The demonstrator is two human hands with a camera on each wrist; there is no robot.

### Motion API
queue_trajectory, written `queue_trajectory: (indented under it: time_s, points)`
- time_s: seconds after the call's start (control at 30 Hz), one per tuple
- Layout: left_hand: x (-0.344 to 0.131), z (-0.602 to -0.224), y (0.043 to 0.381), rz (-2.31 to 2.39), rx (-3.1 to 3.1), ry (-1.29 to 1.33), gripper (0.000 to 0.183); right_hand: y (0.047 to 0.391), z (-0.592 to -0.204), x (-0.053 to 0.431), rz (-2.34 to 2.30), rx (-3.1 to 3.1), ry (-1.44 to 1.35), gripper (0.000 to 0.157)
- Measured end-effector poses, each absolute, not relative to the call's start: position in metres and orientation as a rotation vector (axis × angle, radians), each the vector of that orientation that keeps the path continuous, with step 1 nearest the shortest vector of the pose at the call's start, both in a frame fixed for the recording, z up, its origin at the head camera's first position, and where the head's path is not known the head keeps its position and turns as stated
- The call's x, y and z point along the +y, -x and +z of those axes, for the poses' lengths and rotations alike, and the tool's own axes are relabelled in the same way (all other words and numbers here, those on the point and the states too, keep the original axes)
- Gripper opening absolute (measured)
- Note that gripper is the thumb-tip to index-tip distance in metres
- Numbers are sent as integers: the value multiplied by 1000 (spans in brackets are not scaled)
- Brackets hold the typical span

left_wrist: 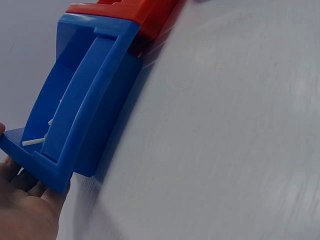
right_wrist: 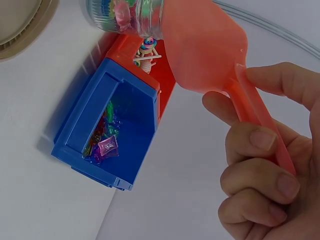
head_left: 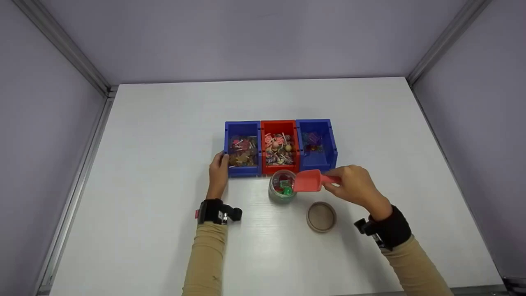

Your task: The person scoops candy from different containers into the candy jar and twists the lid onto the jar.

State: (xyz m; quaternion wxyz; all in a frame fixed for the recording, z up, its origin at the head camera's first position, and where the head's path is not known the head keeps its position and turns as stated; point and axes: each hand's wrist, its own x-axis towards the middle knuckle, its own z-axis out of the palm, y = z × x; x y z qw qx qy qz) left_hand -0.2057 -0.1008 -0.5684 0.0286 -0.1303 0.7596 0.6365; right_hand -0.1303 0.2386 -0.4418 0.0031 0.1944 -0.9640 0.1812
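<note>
My right hand (head_left: 356,184) grips the handle of a coral-red plastic scoop (head_left: 308,181), fingers curled round it in the right wrist view. The scoop's front edge overlaps the mouth of a clear jar (head_left: 282,197). Inside the jar lie wrapped candies (head_left: 284,184), red and green among them. My left hand (head_left: 218,172) holds the outer side of the left blue bin (head_left: 243,171), its fingers against the wall in the left wrist view. That bin contains candies and white sticks. A red bin (head_left: 281,169) of lollipops stands beside it, then a right blue bin (right_wrist: 135,130) with some wrapped candies.
A round brownish lid (head_left: 321,217) lies on the white table (head_left: 144,197), to the right of the jar and nearer to me. The three bins stand side by side just behind the jar. Pale walls (head_left: 263,41) enclose the table at the back and sides.
</note>
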Motion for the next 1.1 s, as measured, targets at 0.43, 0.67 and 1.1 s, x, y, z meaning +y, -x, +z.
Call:
queue_trajectory:
  time_s: [0.43,0.67,1.1]
  points:
    - [-96,-569,208,1976,2325,518,45,129,-447,242,723,-3056,-570,21]
    - [-93,-568,210,1997,2255,618,48,126,-448,247,785,-3063,-551,18]
    - [-93,-567,207,2009,2262,578,48,126,-444,255,884,-3047,-484,16]
